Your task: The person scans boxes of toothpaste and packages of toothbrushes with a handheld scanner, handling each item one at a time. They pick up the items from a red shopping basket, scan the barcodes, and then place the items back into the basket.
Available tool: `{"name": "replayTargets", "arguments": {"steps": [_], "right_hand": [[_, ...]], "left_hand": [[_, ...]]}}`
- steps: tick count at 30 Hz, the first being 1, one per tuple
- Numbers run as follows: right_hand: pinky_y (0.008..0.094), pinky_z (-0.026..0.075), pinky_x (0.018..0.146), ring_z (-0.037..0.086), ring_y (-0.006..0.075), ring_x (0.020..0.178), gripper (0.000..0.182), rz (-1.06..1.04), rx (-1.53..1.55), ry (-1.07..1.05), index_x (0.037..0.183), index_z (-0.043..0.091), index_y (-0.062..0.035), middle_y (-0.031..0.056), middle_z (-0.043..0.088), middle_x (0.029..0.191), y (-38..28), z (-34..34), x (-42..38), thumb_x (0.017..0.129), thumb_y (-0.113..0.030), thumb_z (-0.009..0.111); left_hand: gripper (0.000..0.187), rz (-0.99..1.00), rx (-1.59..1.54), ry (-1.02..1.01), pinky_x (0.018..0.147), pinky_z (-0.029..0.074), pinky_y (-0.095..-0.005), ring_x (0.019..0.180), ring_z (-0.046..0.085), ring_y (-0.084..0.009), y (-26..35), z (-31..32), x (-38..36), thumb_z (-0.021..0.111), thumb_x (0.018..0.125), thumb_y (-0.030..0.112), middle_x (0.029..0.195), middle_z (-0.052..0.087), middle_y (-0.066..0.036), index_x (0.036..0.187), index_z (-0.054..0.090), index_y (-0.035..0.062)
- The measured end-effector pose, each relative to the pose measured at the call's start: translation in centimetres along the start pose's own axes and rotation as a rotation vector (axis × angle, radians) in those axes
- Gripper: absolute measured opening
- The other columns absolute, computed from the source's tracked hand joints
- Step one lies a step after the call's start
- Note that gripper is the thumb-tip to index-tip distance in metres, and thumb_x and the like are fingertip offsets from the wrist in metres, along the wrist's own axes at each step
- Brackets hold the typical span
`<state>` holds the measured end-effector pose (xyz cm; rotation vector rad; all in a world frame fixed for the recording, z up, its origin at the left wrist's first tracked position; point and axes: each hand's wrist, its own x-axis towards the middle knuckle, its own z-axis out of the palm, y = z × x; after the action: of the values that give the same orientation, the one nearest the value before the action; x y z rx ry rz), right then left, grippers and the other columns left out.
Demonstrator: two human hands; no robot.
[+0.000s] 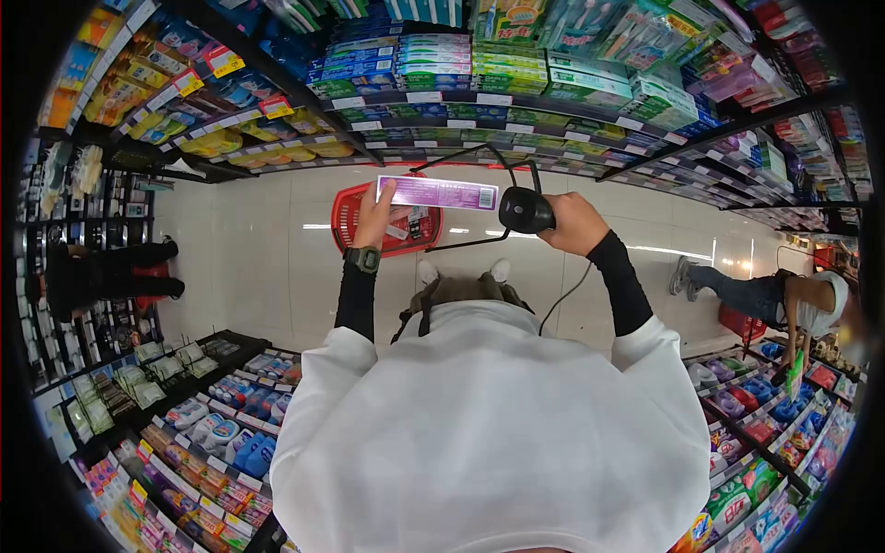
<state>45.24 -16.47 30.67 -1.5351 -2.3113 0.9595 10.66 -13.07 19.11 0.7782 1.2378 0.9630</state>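
Observation:
My left hand (pixel 373 219), with a dark watch on the wrist, is closed on the left end of a long purple and white toothpaste box (pixel 435 193). A barcode (pixel 485 197) shows near the box's right end. Wrapped round a black handheld barcode scanner (pixel 527 211), my right hand (pixel 576 224) keeps the scanner's head right at that end of the box. A cable (pixel 566 297) runs down from my right hand towards my body. Below my left hand, a red shopping basket (pixel 345 218) has some packages in it, partly hidden by the hand and box.
Shelves of toothpaste boxes (pixel 433 64) rise in front of me. Detergent shelves (pixel 221 433) stand behind on the left. One person (pixel 111 272) is at the far left; another person (pixel 784 300) on the right reaches towards a shelf beside a red basket (pixel 740 323). Pale tiled floor (pixel 627 295) lies between.

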Motion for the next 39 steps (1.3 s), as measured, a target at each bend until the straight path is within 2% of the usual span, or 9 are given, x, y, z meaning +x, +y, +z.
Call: {"name": "replayTargets", "arguments": {"steps": [8,14,17,22,28,31,33,35,39], "right_hand": [[0.0467,0.05,0.073,0.062,0.0397,0.077,0.022,0.08,-0.056,-0.082,0.087,0.064,-0.0056,0.0186,0.065,0.078,0.9,-0.8,-1.3,0.067,-0.012,0.068],[0.0376,0.051,0.064,0.065,0.0328,0.07,0.022,-0.016,0.233,0.255,0.089,0.065,-0.0017,0.0162,0.066,0.074,4.2,1.9,-2.5,0.072,-0.014,0.072],[0.0262,0.048,0.056,0.054,0.0083,0.058,0.031,0.332,1.25,0.431,0.103,0.063,-0.0037,0.0034,0.061,0.084,6.0,5.0,-3.2,0.084,-0.027,0.071],[0.0267,0.045,0.056,0.055,0.0126,0.062,0.028,0.453,1.737,0.575,0.102,0.056,-0.007,0.0043,0.057,0.09,6.7,5.4,-4.5,0.088,-0.029,0.065],[0.0263,0.047,0.06,0.061,0.0124,0.074,0.037,0.38,1.565,0.573,0.118,0.053,-0.0017,0.0043,0.06,0.089,9.6,3.5,-5.7,0.088,-0.021,0.064],[0.0256,0.047,0.067,0.06,0.0118,0.079,0.049,0.278,1.537,0.543,0.134,0.045,-0.003,0.0054,0.06,0.098,10.2,3.1,-5.7,0.088,-0.013,0.062],[0.026,0.047,0.069,0.059,0.01,0.078,0.052,0.148,1.455,0.629,0.133,0.048,-0.0066,0.0036,0.06,0.098,9.5,2.5,-6.0,0.085,-0.01,0.067],[0.0259,0.047,0.072,0.057,0.0089,0.081,0.053,0.153,1.398,0.631,0.134,0.047,-0.0081,0.0028,0.059,0.101,9.7,3.0,-6.2,0.085,-0.008,0.067],[0.0273,0.047,0.073,0.059,0.0112,0.081,0.046,0.11,1.368,0.59,0.13,0.05,-0.0071,0.003,0.06,0.097,10.6,3.5,-6.0,0.087,-0.011,0.066]], "left_hand": [[0.043,-0.01,0.005,-0.044,0.085,0.054,-0.0376,0.1,0.062,-0.0225,-0.7,2.0,0.7,0.05,0.096,0.036,0.111,0.06,-0.013,0.121,0.047,0.001],[0.043,0.009,-0.043,-0.064,0.088,0.053,-0.0377,0.102,0.062,-0.0233,-0.3,4.2,-0.1,0.05,0.097,0.033,0.114,0.058,-0.014,0.124,0.045,0.0006],[0.041,0.117,-0.103,-0.146,0.09,0.052,-0.0369,0.108,0.057,-0.0208,-0.5,6.3,-1.8,0.054,0.095,0.023,0.119,0.055,-0.012,0.127,0.042,0.0008],[0.046,0.258,-0.048,-0.242,0.092,0.047,-0.0329,0.111,0.053,-0.0176,-1.8,10.5,-3.6,0.064,0.087,0.012,0.12,0.053,-0.007,0.127,0.042,0.0046],[0.053,0.177,-0.143,-0.452,0.105,0.041,-0.0419,0.128,0.044,-0.0261,0.9,15.4,-4.2,0.062,0.085,0.007,0.136,0.045,-0.016,0.132,0.037,0.0064],[0.054,0.149,-0.19,-0.417,0.093,0.05,-0.0416,0.116,0.055,-0.0254,0.2,15.6,-3.5,0.055,0.092,0.021,0.131,0.048,-0.014,0.139,0.032,0.0093],[0.055,-0.177,-0.28,-0.493,0.083,0.053,-0.0378,0.106,0.059,-0.0228,-0.6,14.0,-2.2,0.05,0.095,0.027,0.122,0.053,-0.013,0.142,0.029,0.0091],[0.049,-0.172,-0.318,-0.485,0.074,0.054,-0.0362,0.097,0.061,-0.0206,-0.5,14.5,-2.4,0.046,0.097,0.026,0.113,0.055,-0.012,0.141,0.032,0.0074],[0.051,0.157,0.04,-0.287,0.091,0.047,-0.0331,0.11,0.055,-0.0203,1.7,16.2,-3.2,0.055,0.093,0.019,0.123,0.052,-0.012,0.138,0.036,0.0048]]}}
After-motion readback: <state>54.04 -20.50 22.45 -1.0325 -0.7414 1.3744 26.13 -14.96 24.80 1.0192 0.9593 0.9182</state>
